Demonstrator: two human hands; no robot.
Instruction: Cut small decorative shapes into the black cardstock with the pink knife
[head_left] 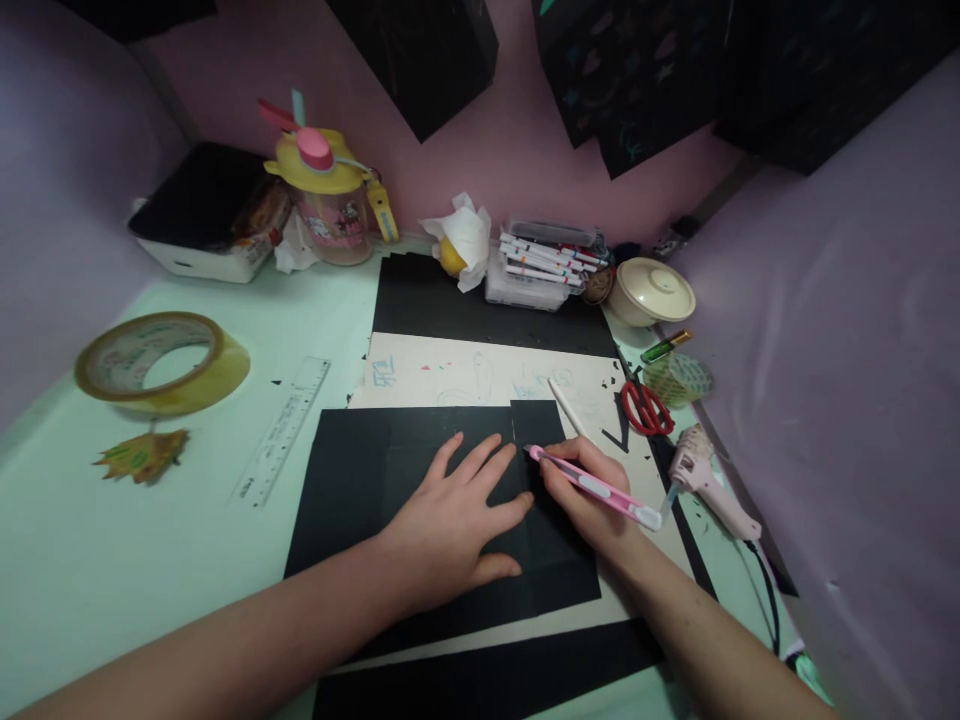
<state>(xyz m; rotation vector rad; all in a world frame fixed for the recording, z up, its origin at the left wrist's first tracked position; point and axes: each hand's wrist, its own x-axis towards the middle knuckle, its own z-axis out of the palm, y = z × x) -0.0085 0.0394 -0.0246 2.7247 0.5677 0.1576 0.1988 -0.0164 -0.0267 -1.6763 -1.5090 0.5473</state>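
Observation:
My left hand (450,520) lies flat with fingers spread on a sheet of black paper (352,490), pressing it down onto a beige board (450,370). My right hand (581,500) grips a pink utility knife (592,487); its tip touches the black paper just right of my left fingertips. A smaller black piece (536,420) overlaps the sheet's upper right corner.
A clear ruler (281,430), a tape roll (161,362) and a dried leaf (142,455) lie to the left. Red scissors (646,408), a pink glue gun (709,480), a white stick (568,408), a cream bowl (650,290), markers (544,262) and a yellow bottle (326,195) sit right and behind.

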